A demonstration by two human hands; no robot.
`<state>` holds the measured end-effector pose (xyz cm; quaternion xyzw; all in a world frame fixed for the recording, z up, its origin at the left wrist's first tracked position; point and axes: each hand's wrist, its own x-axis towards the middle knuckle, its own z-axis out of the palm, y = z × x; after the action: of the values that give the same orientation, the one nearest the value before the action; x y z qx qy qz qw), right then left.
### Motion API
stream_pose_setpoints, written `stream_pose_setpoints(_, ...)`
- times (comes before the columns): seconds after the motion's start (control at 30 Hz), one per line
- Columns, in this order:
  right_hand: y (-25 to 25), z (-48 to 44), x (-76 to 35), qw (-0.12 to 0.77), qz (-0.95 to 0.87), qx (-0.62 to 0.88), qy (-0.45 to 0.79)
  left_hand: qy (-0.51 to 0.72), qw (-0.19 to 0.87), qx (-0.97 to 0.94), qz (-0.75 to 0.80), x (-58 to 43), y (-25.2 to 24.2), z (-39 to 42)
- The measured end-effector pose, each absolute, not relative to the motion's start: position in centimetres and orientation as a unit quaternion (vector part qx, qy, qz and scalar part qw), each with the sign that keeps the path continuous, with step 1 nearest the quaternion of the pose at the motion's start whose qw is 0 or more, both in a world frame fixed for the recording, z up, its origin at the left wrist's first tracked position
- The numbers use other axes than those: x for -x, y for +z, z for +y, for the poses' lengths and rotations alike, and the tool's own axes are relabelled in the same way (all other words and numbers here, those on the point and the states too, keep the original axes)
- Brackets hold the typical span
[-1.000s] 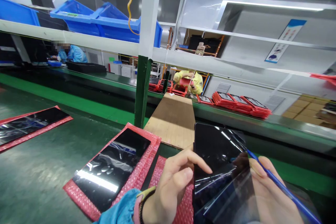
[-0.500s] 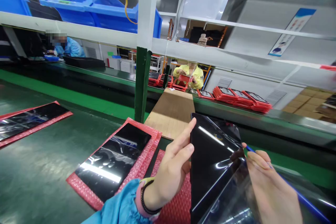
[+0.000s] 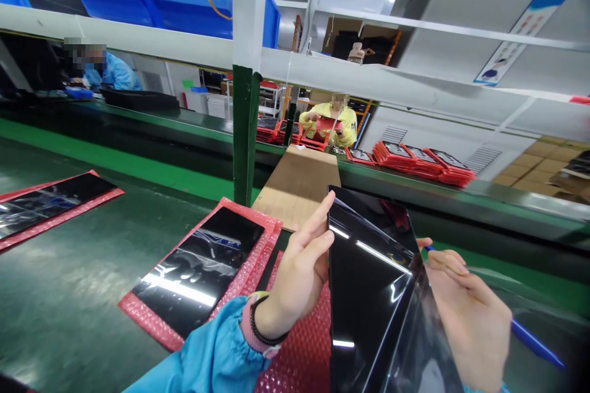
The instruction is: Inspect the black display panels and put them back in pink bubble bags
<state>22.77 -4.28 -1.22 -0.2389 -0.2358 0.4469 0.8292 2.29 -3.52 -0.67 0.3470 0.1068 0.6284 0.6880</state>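
A glossy black tablet screen [image 3: 369,295] stands tilted in front of me, streaked with light reflections. My left hand [image 3: 299,267] grips its left edge, fingers along the side and thumb partly hidden. At the screen's right edge, my right hand [image 3: 470,307] is closed around a slim blue pen-like tool [image 3: 537,344], whose other end pokes out by the fingertips. Clear film spreads beyond the right hand; whether the fingers pinch it I cannot tell. Under the screen lies red bubble wrap [image 3: 299,344]. Another black screen [image 3: 203,270] rests on red bubble wrap to the left.
A further wrapped screen [image 3: 50,199] lies at far left on the green table [image 3: 83,295]. A wooden board [image 3: 299,187] bridges to the far bench, where red-wrapped stacks [image 3: 419,163] sit. A green-and-white post [image 3: 244,129] rises ahead. Two people work beyond; blue bins [image 3: 152,6] hang above.
The view has shifted slightly. The screen has turned a little, and my right hand has come nearer its right edge, with the blue tool now angled lower behind it.
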Motion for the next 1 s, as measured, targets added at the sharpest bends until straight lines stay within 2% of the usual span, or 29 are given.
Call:
stream_pose_setpoints(0.1,-1.7,-3.9,-23.2,0.816,-0.168,0.198,0.517,0.615,0.704,-0.334,0.118,-2.3,-0.6,-3.4)
stream_pose_setpoints(0.27,-1.9,-3.7,-23.1,0.805,-0.194,0.217,0.517,0.636,0.681,-0.334,0.139,-2.4,-0.9,-2.9)
stream_pose_setpoints(0.47,-1.7,-3.5,-23.3,0.795,-0.229,0.276,0.49,0.632,0.69,-0.325,0.14,-2.6,-1.1,-2.5)
stream_pose_setpoints(0.7,-2.1,-3.2,-22.9,0.788,-0.236,0.376,0.427,0.654,0.632,-0.373,0.183,-3.0,-1.5,-2.2)
stream_pose_setpoints(0.87,-4.9,-4.7,-21.1,0.774,-0.26,0.426,0.39,0.633,0.607,-0.41,0.252,-2.6,-3.8,-2.0)
stream_pose_setpoints(1.0,-9.1,-6.2,-19.7,0.726,-0.304,0.466,0.403,0.587,0.621,-0.421,0.304,-1.3,-7.1,-2.3)
